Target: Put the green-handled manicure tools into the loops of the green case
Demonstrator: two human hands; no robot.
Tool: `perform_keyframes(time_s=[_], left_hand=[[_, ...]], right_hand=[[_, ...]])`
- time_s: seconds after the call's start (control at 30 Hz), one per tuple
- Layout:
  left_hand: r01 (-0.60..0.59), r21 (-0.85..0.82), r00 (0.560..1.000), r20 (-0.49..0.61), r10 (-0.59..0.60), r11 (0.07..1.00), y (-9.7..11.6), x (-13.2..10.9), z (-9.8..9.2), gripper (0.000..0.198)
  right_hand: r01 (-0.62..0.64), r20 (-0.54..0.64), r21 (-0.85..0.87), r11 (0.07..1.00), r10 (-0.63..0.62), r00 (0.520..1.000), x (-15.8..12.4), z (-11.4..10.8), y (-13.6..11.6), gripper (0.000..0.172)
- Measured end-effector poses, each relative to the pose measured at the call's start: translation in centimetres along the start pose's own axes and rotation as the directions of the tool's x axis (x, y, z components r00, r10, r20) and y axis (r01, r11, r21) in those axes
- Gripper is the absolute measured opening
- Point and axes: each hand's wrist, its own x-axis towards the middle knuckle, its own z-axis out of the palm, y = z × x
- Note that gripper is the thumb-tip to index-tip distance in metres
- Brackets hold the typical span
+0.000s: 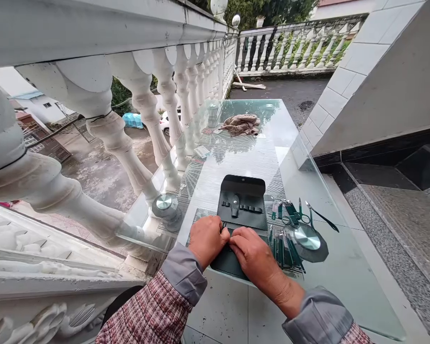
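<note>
A black manicure case (242, 216) lies unfolded on the glass table, its elastic loops and small snap strap showing. My left hand (207, 240) is closed over the lower half of the case, with a small dark tip showing at its thumb. Against it, my right hand (251, 251) has its fingers pinched together over the same part. What either hand grips is hidden. Right of the case lie nail clippers (291, 213), small scissors (301, 212) and cuticle nippers (320, 216). Several slim green-handled manicure tools (284, 249) lie side by side just beyond my right hand.
The glass table (351, 272) rests on round metal-topped supports (166, 203). A crumpled brown cloth (241, 125) and a small white card (201, 152) lie farther back. A white balustrade (143, 105) runs along the left; granite steps (397, 215) are on the right.
</note>
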Motion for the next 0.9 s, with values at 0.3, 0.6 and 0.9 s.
perform_keyframes(time_s=[0.3,0.6,0.9], left_hand=[[-0.083,-0.416,0.994,-0.097,0.047,0.906,1.3,0.6,-1.0,0.017],[-0.169,-0.815,0.985,-0.120,0.125,0.553,2.6,-1.4,-1.3,0.024],[-0.224,-0.713,0.974,-0.152,0.165,0.665,1.5,-1.9,-0.8,0.014]], right_hand=[[-0.302,0.062,0.290,0.908,0.298,0.953,0.6,-1.1,0.1,0.011],[-0.498,0.191,0.685,0.532,0.528,0.827,1.2,-3.2,-1.2,0.032],[-0.590,0.177,0.528,0.611,0.600,0.780,0.4,-6.0,0.6,0.041]])
